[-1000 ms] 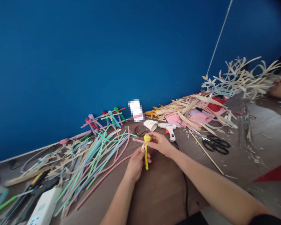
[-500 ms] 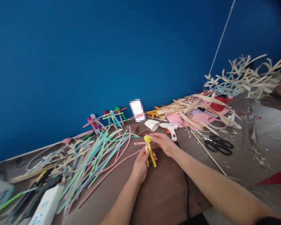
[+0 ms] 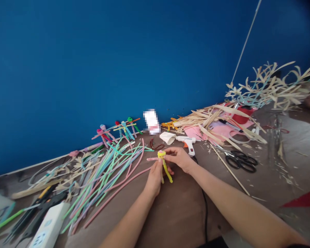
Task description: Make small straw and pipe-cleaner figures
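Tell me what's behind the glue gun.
Behind the hot glue gun lie a pink sheet and dried leaf strips, with the blue wall beyond. The strips cover part of the sheet, and what lies beneath them cannot be seen.
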Demonstrator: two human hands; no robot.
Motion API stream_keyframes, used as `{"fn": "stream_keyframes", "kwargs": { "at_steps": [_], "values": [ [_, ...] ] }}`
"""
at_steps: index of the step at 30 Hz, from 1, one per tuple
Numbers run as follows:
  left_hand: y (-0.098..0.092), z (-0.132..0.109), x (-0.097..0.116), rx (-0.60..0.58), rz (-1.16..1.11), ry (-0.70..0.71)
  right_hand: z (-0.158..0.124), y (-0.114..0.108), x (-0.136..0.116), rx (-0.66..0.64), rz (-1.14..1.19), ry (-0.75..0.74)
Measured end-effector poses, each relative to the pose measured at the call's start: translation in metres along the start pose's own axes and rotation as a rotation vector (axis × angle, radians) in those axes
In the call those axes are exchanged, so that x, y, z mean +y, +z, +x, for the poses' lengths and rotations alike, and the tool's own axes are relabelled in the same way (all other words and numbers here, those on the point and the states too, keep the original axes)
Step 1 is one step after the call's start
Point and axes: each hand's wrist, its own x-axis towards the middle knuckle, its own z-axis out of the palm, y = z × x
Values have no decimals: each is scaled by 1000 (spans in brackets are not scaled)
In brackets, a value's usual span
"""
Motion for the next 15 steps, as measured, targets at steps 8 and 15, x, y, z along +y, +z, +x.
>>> {"fn": "stream_keyframes", "kwargs": {
  "at_steps": [8, 15],
  "values": [
    [-15, -5, -10, 146, 59, 232, -4, 3, -4, -54, -306, -285],
    [-31, -17, 2, 142, 432, 579, -10, 6, -6, -170, -362, -418]
  ]
}}
